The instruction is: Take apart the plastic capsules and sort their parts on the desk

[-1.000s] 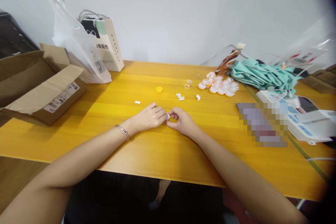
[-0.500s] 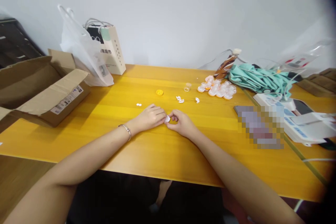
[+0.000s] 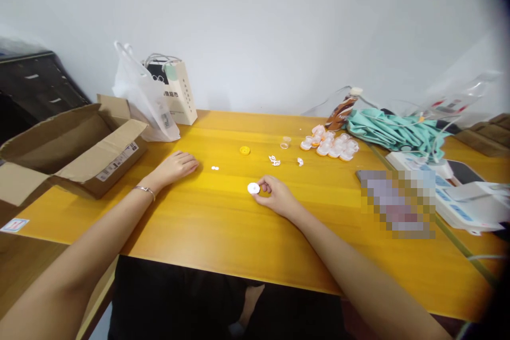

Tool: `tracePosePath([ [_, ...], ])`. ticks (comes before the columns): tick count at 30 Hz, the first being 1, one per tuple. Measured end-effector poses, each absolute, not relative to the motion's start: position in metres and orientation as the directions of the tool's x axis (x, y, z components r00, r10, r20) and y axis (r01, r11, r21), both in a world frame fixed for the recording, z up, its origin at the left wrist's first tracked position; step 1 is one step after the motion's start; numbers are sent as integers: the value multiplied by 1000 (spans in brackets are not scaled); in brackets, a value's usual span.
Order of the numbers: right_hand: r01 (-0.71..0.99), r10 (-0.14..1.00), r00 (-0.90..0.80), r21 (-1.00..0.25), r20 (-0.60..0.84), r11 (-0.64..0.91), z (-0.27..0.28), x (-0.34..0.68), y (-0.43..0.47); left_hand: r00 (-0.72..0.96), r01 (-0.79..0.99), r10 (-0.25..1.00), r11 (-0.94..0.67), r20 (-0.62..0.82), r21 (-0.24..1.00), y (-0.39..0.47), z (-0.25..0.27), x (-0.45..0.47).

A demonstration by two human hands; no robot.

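Between the thumb and fingers of my right hand (image 3: 277, 196) is a small round white disc-shaped piece (image 3: 253, 188), with a small raised spot at its middle. My left hand (image 3: 175, 166) lies palm down on the table beside the cardboard box, its fingers lying loosely bent; its underside is hidden. To its right are small white discs (image 3: 215, 168). Farther back sits a round yellow cap-like part (image 3: 244, 150). White pieces with dark spots (image 3: 274, 161) lie beyond my right hand, a similar spotted piece (image 3: 300, 161) to their right. A clear ring-shaped cup (image 3: 285, 143) stands behind them.
At the left, an open cardboard box (image 3: 119, 162) stands before a white plastic bag (image 3: 145, 101) and a paper bag (image 3: 185, 90). Clear capsules with orange bases (image 3: 338, 147), a brown bottle (image 3: 342, 109), green folded fabric (image 3: 392, 130) and a power strip (image 3: 454, 202) are at the right.
My left hand has left the white disc piece and moved left toward the box. My right hand still holds the piece, now with its round face showing. The view has tilted slightly.
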State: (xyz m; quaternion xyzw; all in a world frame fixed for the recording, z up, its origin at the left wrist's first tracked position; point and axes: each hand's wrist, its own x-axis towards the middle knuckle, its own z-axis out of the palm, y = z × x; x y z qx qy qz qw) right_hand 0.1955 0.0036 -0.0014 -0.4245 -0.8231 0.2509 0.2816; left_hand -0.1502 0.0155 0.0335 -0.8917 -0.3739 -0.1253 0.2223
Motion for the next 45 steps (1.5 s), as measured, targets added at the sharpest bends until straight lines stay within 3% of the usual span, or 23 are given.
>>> tracePosePath([
  [4,558,846,-476,-661,241,502,1,195,2,684,729,652,-605,327,-320,16,23,-163],
  [8,558,846,-478,-664,234,499,2,195,2,676,737,668,-623,312,-262,14,22,-165],
  [15,555,847,-481,-670,226,494,1,196,3,601,771,637,-621,483,-140,4,28,-133],
  [20,545,845,-487,-679,222,492,1,196,3,651,685,673,-720,351,109,-13,37,-45],
  [24,526,840,-498,-695,216,490,2,198,4,666,621,707,-703,240,347,-13,36,-4],
  [30,514,849,-489,-719,202,467,4,201,5,651,529,721,-656,238,539,-4,26,0],
  [35,513,873,-460,-754,162,411,5,200,6,652,487,728,-618,215,617,2,20,-2],
  [45,461,892,-442,-829,96,318,3,201,9,605,511,752,-618,261,597,2,39,-10],
])
